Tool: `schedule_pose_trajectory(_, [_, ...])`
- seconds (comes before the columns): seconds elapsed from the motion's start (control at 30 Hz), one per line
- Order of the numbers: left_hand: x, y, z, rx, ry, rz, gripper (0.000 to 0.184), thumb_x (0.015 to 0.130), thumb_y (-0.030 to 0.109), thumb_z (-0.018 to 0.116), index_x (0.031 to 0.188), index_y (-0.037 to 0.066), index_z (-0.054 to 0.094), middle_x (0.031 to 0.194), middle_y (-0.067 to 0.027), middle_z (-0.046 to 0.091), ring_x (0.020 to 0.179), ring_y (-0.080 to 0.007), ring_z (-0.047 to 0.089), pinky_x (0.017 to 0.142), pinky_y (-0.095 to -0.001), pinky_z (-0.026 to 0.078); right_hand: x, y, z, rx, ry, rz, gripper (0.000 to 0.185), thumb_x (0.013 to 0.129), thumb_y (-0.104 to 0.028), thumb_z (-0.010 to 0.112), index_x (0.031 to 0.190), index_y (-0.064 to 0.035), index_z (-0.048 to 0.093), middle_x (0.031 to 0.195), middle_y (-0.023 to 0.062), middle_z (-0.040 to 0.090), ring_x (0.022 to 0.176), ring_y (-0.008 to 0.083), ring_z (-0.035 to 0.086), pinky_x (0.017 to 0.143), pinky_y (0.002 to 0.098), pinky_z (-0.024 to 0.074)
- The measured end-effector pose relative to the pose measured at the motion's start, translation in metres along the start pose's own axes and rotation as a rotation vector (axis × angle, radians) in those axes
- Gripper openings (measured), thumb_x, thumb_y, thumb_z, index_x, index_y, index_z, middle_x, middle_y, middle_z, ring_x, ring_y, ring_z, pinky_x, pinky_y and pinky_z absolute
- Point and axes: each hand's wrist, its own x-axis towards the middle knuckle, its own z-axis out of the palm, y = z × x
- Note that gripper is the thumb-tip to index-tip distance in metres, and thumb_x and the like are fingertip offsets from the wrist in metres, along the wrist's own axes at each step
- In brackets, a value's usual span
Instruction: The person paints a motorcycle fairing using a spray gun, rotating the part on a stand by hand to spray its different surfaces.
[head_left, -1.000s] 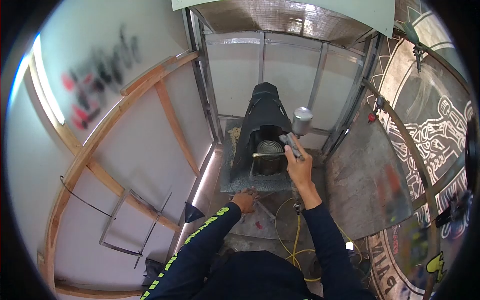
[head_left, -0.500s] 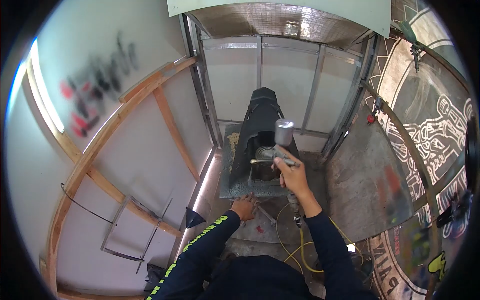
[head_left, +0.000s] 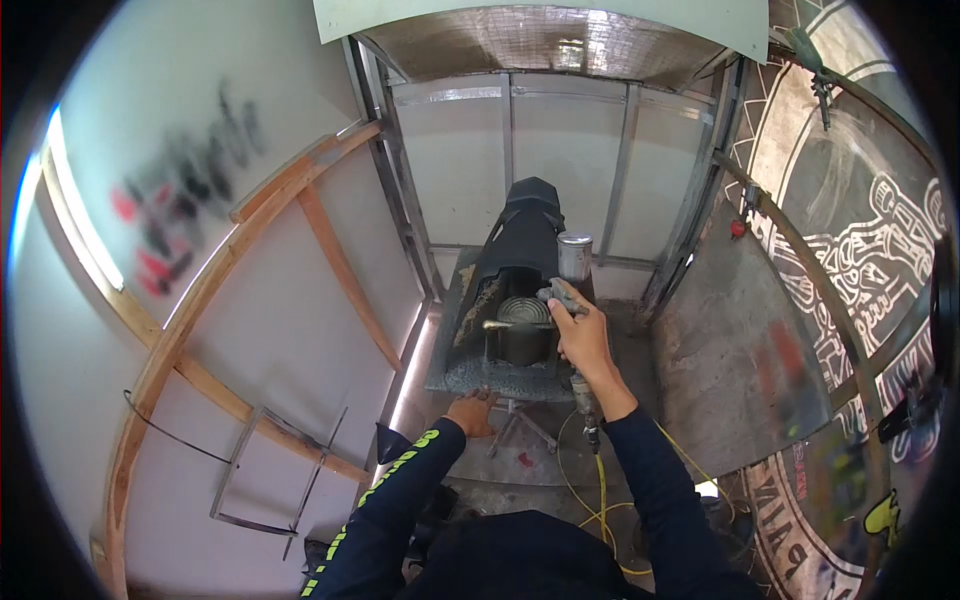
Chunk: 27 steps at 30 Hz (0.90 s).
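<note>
In the centre of the frame, the person's right hand (head_left: 584, 338) was wrapped around a grey metal spray gun (head_left: 566, 293) with a silver cylindrical cup (head_left: 574, 260) on top; a yellow hose (head_left: 603, 490) trailed below. An angular matte-black panel (head_left: 532, 225) stood just beyond, on a speckled grey board (head_left: 468, 379). Left of the gun, the left hand (head_left: 470, 414) lay at the board's near edge, fingers extended; whether it gripped could not be told. Good handling called for an upright cup, a steady wrist and the hose kept off the panel.
</note>
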Motion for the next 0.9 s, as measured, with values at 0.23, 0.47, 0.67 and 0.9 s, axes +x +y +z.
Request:
schedule_pose_trajectory(0.23, [-0.005, 0.005, -0.01, -0.01, -0.024, -0.003, 0.093, 0.08, 0.047, 0.07, 0.155, 0.014, 0.025, 0.16, -0.0194, 0.024, 0.145, -0.0421, 0.027, 0.115, -0.0528, 0.031, 0.009, -0.023, 0.001, 0.145, -0.028, 0.079, 0.041, 0.096, -0.019, 0.061, 0.135, -0.0051, 0.059, 0.076, 0.0043, 0.066, 0.047, 0.0058, 0.049, 0.046, 0.0253, 0.0433])
schedule_pose_trajectory(0.47, [-0.002, 0.015, -0.004, -0.022, 0.019, 0.049, 0.093, 0.078, 0.045, 0.072, 0.154, 0.014, 0.027, 0.16, -0.017, 0.028, 0.143, -0.039, 0.033, 0.113, -0.053, 0.033, -0.006, -0.021, -0.003, 0.059, 0.061, -0.098, 0.04, 0.096, -0.016, 0.061, 0.134, -0.0026, 0.058, 0.089, 0.0089, 0.071, 0.056, 0.0084, 0.06, 0.056, 0.0237, 0.0487])
schedule_pose_trajectory(0.67, [-0.004, 0.038, -0.011, -0.001, -0.005, 0.096, 0.093, 0.077, 0.043, 0.071, 0.154, 0.013, 0.029, 0.16, -0.016, 0.029, 0.142, -0.0363, 0.034, 0.113, -0.0532, 0.033, -0.015, 0.005, 0.007, 0.01, 0.056, -0.349, 0.041, 0.094, -0.011, 0.063, 0.133, 0.0, 0.057, 0.117, 0.0219, 0.069, 0.111, 0.0205, 0.066, 0.092, 0.0296, 0.0492])
schedule_pose_trajectory(0.9, [0.015, 0.05, 0.002, 0.017, 0.024, 0.166, 0.095, 0.077, 0.043, 0.072, 0.154, 0.01, 0.027, 0.161, -0.0136, 0.025, 0.144, -0.0353, 0.031, 0.113, -0.0537, 0.032, -0.01, 0.019, -0.005, -0.11, 0.195, -0.355, 0.04, 0.096, -0.014, 0.062, 0.133, 0.0015, 0.057, 0.116, 0.0167, 0.071, 0.108, 0.0135, 0.063, 0.091, 0.0274, 0.0486])
